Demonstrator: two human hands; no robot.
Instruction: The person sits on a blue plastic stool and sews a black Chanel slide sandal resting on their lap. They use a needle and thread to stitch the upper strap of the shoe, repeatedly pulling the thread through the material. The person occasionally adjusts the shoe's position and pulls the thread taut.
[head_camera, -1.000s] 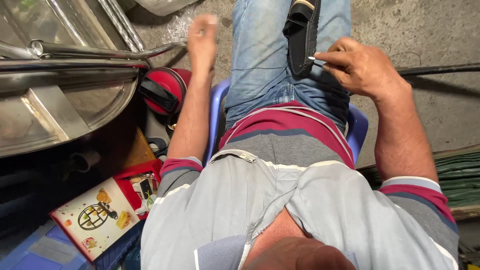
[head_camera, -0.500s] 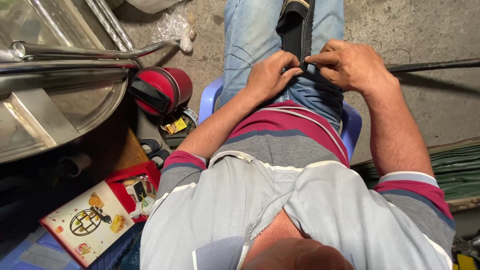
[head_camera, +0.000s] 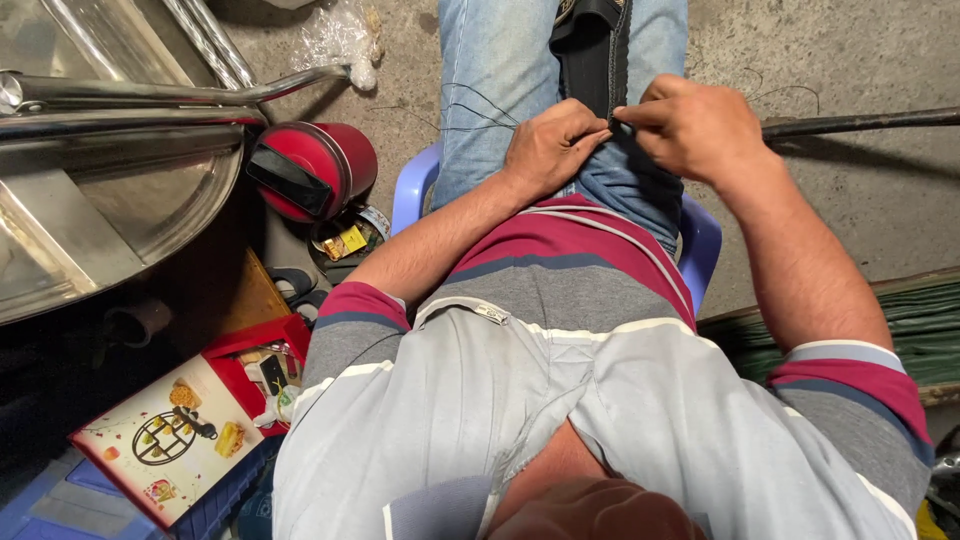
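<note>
A black shoe or sandal (head_camera: 592, 50) lies between my jeans-clad knees. My left hand (head_camera: 548, 150) rests on my lap with its fingers pinched at the shoe's near edge. My right hand (head_camera: 695, 125) grips the same edge from the right, thumb and forefinger pinched tight; something thin may be held there but I cannot make it out. Fine dark threads (head_camera: 480, 105) trail across my left thigh. I sit on a light blue plastic stool (head_camera: 412, 195).
A red round container with a black strap (head_camera: 315, 165) stands left of the stool. A steel frame and tray (head_camera: 110, 190) fill the far left. A red box with a printed lid (head_camera: 180, 435) lies lower left. A dark rod (head_camera: 860, 123) crosses the concrete floor at right.
My left hand came down from the raised position at the left and joined my right hand at the shoe's edge. The view shifted slightly closer over my lap.
</note>
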